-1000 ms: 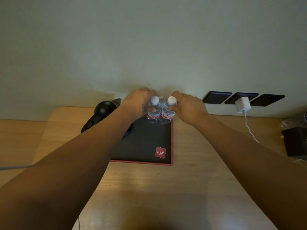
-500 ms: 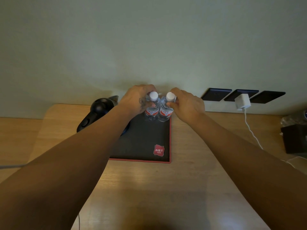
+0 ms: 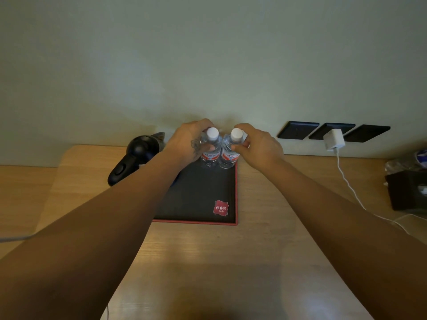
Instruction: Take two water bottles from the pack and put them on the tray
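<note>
Two small clear water bottles with white caps and red labels stand upright side by side in the far right corner of a black tray (image 3: pixel 198 195) with a red rim. My left hand (image 3: pixel 187 142) wraps around the left bottle (image 3: pixel 210 155) from the left, thumb across its shoulder. From the right, my right hand (image 3: pixel 261 146) holds the right bottle (image 3: pixel 230 157) at its neck with thumb and fingers. Both bottle bases rest on the tray. No pack of bottles is in view.
A black hair dryer (image 3: pixel 136 153) lies left of the tray, partly behind my left arm. A white charger (image 3: pixel 333 139) sits in dark wall sockets (image 3: pixel 298 130), its cable trailing over the wooden table (image 3: pixel 208 262). A dark box (image 3: pixel 406 190) stands at the right edge.
The bottles stay in the same tray corner. My right hand has slid slightly right, so the right bottle's cap shows more. The view has shifted a little.
</note>
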`<action>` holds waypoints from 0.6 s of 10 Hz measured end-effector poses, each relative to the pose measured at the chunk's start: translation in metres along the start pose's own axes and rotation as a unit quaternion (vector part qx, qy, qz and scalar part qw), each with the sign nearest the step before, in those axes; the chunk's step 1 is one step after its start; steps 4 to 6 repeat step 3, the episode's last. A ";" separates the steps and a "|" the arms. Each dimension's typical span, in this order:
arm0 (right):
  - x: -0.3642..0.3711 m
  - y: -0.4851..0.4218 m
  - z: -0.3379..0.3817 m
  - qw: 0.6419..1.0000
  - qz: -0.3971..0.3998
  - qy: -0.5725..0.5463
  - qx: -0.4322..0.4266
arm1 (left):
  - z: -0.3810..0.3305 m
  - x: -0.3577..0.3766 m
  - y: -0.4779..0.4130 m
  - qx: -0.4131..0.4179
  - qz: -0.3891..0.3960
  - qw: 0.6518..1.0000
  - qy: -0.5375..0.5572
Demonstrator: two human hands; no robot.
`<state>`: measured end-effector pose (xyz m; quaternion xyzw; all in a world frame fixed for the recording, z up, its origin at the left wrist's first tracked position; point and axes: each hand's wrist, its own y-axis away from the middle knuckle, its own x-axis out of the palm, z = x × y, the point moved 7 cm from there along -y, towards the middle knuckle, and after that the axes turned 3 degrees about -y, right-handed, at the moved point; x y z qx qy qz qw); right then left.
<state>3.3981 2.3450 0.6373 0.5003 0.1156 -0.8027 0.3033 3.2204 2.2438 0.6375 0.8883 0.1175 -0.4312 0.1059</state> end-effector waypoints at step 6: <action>-0.045 0.059 0.001 0.997 -0.074 0.035 0.008 | -0.002 -0.019 0.045 0.030 -0.045 0.996 -0.065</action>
